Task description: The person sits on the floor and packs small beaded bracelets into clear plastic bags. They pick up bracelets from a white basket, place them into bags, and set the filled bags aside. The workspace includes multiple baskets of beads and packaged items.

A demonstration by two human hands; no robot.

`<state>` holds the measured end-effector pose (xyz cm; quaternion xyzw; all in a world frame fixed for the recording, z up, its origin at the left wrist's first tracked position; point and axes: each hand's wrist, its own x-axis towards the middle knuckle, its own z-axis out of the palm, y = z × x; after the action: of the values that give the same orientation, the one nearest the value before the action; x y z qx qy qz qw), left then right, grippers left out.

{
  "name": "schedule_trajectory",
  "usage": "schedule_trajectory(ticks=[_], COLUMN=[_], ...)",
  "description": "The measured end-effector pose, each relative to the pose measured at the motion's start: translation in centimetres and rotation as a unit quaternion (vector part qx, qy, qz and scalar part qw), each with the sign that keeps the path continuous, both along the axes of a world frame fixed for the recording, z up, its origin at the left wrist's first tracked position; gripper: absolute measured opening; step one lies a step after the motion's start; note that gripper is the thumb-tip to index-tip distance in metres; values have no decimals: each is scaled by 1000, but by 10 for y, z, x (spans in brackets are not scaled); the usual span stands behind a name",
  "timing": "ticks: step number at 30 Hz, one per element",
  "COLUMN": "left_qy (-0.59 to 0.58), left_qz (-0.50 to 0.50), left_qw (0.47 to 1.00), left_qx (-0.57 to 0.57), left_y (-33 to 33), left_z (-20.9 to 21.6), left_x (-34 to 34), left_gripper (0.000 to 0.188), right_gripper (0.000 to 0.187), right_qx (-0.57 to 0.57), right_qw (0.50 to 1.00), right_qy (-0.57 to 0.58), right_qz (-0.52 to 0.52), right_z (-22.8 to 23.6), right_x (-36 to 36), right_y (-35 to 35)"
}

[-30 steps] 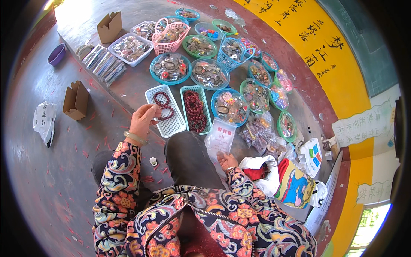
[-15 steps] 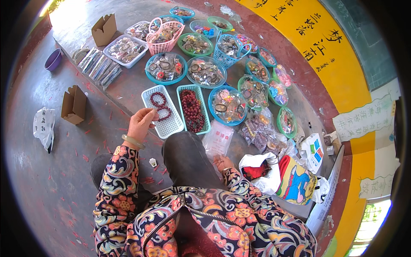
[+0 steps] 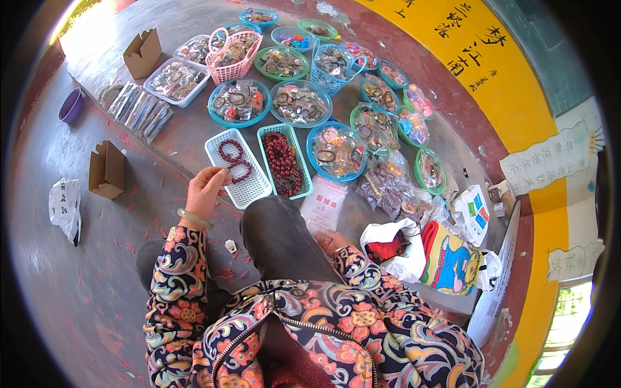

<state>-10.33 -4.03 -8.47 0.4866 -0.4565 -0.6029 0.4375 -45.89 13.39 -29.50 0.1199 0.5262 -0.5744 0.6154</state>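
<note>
My left hand (image 3: 206, 189) is closed in a pinch beside the white plastic basket (image 3: 257, 188), fingertips near its left rim. Whatever the pinch holds is too small to make out. Two dark red bead bracelets (image 3: 240, 171) lie in that basket. Next to it, a pale green basket (image 3: 306, 185) carries a heap of dark red beads (image 3: 283, 159). My right hand (image 3: 332, 242), right of my knee, has its fingers curled at the lower end of a clear plastic bag (image 3: 323, 204) with red print. Part of those fingers is hidden.
Round basins (image 3: 239, 123) and baskets of bagged trinkets crowd the floor ahead. Bagged goods (image 3: 396, 189) and a white bag with red cloth (image 3: 414, 265) lie to the right. Cardboard boxes (image 3: 107, 172), a purple bowl (image 3: 70, 107) and a white plastic bag (image 3: 65, 208) are left.
The whole view has shifted slightly. My left fingertips sit a little lower beside the white basket. The clear bag has slid slightly forward at my right hand. The bracelets stay in place.
</note>
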Motion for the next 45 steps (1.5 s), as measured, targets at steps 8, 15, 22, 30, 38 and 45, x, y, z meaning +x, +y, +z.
schedule_trajectory(ticks=[8,15,22,30,38,45], left_qy=[-3,0,-24,-21,-16,-25], left_qz=[-2,-9,-19,-20,-18,-17], left_qw=[1000,1000,999,1000,1000,1000], left_qx=[12,10,10,0,-3,1], left_y=[1,0,-1,-1,0,1], left_z=[1,-8,-8,-10,-8,-6], left_x=[-1,1,0,1,0,3], left_gripper=[25,24,23,23,24,24], right_gripper=[38,32,29,41,55,49], right_qx=[115,166,134,111,49,-141], right_qw=[993,985,987,980,728,239], right_qy=[-19,-35,59,142,627,852], right_qz=[34,-34,-65,-86,274,444], right_z=[-7,-13,-32,-9,37,32], right_x=[5,18,0,1,7,30], right_y=[4,-4,-6,-14,-2,-22])
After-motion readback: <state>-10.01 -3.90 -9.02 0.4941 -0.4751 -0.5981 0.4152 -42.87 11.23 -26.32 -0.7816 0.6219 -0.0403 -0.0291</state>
